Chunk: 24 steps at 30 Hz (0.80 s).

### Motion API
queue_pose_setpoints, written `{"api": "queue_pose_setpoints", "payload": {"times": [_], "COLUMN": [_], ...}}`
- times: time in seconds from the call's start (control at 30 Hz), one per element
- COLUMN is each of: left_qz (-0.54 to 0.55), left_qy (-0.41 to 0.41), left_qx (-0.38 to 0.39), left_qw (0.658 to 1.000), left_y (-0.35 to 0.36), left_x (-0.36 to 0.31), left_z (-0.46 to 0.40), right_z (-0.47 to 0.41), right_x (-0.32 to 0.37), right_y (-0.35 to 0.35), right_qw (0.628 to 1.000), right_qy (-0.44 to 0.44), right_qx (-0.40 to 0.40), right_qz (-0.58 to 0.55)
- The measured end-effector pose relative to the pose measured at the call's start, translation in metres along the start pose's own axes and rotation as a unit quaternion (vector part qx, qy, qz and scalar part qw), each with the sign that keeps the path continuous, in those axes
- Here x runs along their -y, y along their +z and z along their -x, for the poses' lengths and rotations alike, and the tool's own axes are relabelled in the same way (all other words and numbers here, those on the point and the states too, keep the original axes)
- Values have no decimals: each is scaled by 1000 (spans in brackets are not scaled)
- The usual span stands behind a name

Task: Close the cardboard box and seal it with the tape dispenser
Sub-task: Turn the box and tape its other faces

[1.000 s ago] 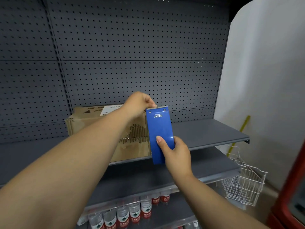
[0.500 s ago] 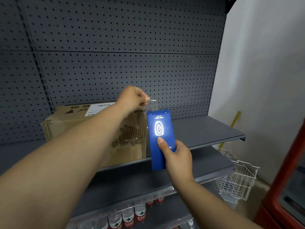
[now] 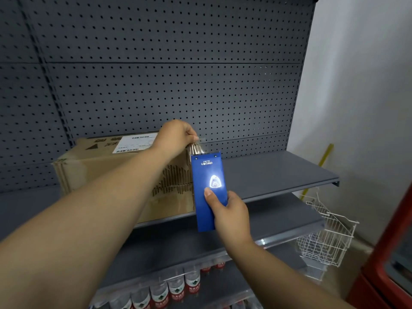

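A closed cardboard box (image 3: 93, 166) with a white shipping label lies on the grey shelf (image 3: 274, 172), its torn right side facing me. My right hand (image 3: 227, 210) grips the lower half of a blue tape dispenser (image 3: 208, 186), held upright in front of the box's right end. Just above the dispenser's top edge, my left hand (image 3: 176, 136) pinches the end of the clear tape (image 3: 197, 148) and holds it pulled out a short way.
A grey pegboard wall (image 3: 169, 85) backs the shelves. Below, a lower shelf carries a row of water bottles (image 3: 174, 288) with red labels. A white wire basket (image 3: 325, 237) hangs at the right, beside a yellow stick (image 3: 324, 157) and a red cabinet (image 3: 388, 264).
My left hand has pulled the tape end up out of the dispenser's top, so a short strip now shows. The view has shifted so the box sits further left.
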State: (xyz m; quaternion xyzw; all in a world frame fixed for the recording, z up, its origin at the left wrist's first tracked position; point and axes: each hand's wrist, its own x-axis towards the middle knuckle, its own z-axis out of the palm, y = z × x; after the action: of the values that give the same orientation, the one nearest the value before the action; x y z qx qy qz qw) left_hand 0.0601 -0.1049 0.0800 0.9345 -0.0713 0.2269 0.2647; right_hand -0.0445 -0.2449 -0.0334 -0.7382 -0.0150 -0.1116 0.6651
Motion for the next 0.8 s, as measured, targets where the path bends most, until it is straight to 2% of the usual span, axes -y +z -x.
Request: {"api": "queue_pose_setpoints", "payload": {"times": [0.4, 0.5, 0.6, 0.67, 0.73, 0.8], "left_qz": [-30, -77, -45, -33, -41, -41], "left_qy": [-19, -58, -103, -71, -6, 33], "left_qx": [-17, -18, -3, -23, -38, -12], "left_qw": [999, 995, 994, 997, 998, 999], "left_y": [14, 15, 11, 11, 15, 16], "left_x": [12, 13, 14, 14, 13, 13], "left_z": [-2, -10, -16, -11, -5, 0], "right_z": [-7, -8, -9, -10, -10, -12], "right_x": [-9, -11, -14, -15, -15, -16], "right_y": [7, 8, 10, 12, 12, 11], "right_qw": [1000, 1000, 1000, 1000, 1000, 1000], "right_qy": [16, 18, 18, 17, 16, 12], "right_qx": [0, -10, -18, -20, -25, -29], "right_qz": [-2, -1, -5, -6, -5, -4]}}
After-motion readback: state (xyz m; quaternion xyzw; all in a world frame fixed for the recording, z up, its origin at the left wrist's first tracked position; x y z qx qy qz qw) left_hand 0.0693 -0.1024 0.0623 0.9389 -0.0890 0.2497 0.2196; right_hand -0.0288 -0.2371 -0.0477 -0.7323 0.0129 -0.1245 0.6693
